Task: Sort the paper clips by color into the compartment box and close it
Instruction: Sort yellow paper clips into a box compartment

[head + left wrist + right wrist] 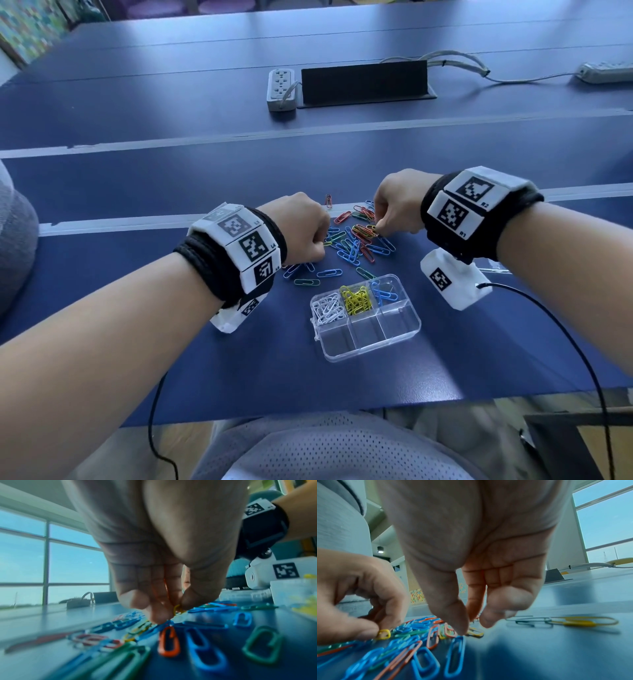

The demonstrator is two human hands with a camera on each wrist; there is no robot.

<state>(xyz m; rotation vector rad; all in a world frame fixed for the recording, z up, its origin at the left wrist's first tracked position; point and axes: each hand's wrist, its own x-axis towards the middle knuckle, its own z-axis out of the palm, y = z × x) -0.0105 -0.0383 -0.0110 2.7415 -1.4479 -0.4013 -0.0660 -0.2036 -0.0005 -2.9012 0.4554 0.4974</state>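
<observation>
- Your left hand (pixel 301 228) is at the left edge of the pile of paper clips (pixel 356 240) in the middle of the head view. Its fingers are curled, and in the left wrist view the thumb and fingers pinch a yellow clip (pixel 177 609) low over the table.
- Your right hand (pixel 397 205) is at the upper right edge of the same pile. In the right wrist view the thumb (pixel 452 615) and forefinger point down with a small gap between them, the tips at the clips; I cannot tell if they hold one.
- The compartment box (pixel 364 318) lies open, lower centre of the head view, below the pile on the blue table (pixel 137 359).
- Its upper row holds white clips (pixel 327 308) at left, yellow clips (pixel 358 299) in the middle, and a few blue clips (pixel 385 291) at right.
- One yellow clip and one dark clip (pixel 529 620) lie apart at the right of the right wrist view.
</observation>
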